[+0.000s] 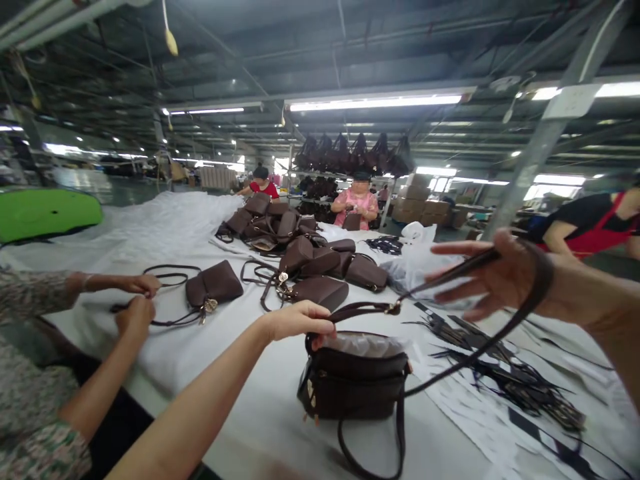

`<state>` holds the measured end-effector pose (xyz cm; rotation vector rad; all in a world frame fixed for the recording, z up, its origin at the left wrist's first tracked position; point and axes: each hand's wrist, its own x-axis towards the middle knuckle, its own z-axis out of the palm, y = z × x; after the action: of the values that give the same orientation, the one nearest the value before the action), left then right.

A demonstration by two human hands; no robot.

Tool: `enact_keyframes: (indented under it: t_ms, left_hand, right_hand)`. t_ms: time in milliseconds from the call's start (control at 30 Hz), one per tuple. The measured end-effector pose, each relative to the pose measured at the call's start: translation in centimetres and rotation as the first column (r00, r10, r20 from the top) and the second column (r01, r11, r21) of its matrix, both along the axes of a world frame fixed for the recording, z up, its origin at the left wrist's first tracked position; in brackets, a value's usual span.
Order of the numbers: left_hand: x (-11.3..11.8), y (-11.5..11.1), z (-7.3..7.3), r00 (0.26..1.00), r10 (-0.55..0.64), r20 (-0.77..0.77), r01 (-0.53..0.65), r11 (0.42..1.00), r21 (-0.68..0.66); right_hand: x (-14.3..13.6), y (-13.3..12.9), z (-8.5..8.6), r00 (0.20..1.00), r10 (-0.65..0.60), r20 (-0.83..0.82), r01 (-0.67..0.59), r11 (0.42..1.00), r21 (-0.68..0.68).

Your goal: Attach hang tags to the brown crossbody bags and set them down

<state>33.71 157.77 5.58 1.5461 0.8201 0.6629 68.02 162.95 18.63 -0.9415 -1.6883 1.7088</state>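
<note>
A dark brown handbag (355,387) stands on the white-covered table in front of me, its top open with pale stuffing showing inside. My left hand (300,321) pinches the bag's upper left corner, where the strap joins. The brown strap (480,353) runs from the bag up to the right and loops over my right hand (493,280). That hand is raised, its fingers spread, and the strap lies across the thumb side. A metal buckle (393,308) sits on the strap between my hands. Part of the strap hangs in a loop below the bag.
Brown handbags (315,263) are piled at the table's middle. To my left, a co-worker's hands (137,300) hold the strap of another bag (215,287). Bundles of dark straps (505,373) lie at right, near clear plastic (420,260). More people work behind the table.
</note>
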Motion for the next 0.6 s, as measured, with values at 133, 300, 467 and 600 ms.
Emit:
enact_keyframes:
  t_ms: [133,300,467,600]
  left_hand:
    - [1.2,0.0,2.1,0.994,-0.113,-0.005,0.113,0.993,-0.041]
    - [4.9,1.0,4.8,0.971,-0.238,0.034,0.24,0.965,-0.105]
    - [7.0,2.5,5.2,0.996,-0.081,0.046,0.077,0.994,0.078]
    - [6.0,2.9,4.8,0.991,0.135,-0.004,-0.132,0.973,0.191]
  right_hand:
    - [1.5,0.1,-1.7,1.0,-0.03,0.001,0.03,0.997,-0.069]
    - [1.2,0.9,-2.0,0.956,-0.102,-0.275,0.099,0.995,-0.023]
    - [2.4,0.4,-1.7,0.92,-0.042,-0.389,0.049,0.999,0.008]
    - [5.1,0.2,-2.1,0.933,-0.129,-0.336,0.142,0.99,0.013]
